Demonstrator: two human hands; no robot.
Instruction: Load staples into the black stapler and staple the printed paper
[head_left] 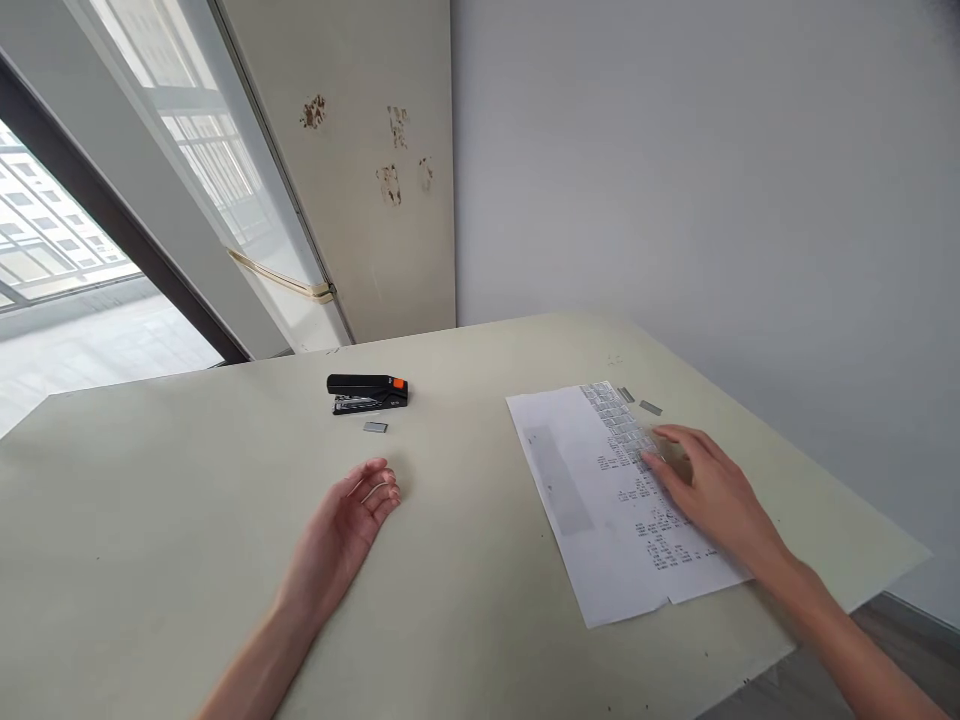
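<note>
My left hand [346, 535] rests on its side on the table, palm facing right, with loosely curled fingers and nothing in it. Just beyond it lie a short strip of staples [375, 427] and a black stapler [367, 393] with an orange patch at its right end. My right hand [712, 495] is over the right edge of a printed sheet of paper [562, 500], thumb and index finger apart, the other fingers mostly hidden. Past those fingertips are two more staple strips, one [651, 408] on the table and another [626, 395] beside the paper's top corner.
The pale table [465, 600] has a far edge near a white fridge [360, 230] with a beige handle [281, 275]. A plain grey wall [675, 180] stands behind and to the right. At the left is a dark-framed window [60, 220].
</note>
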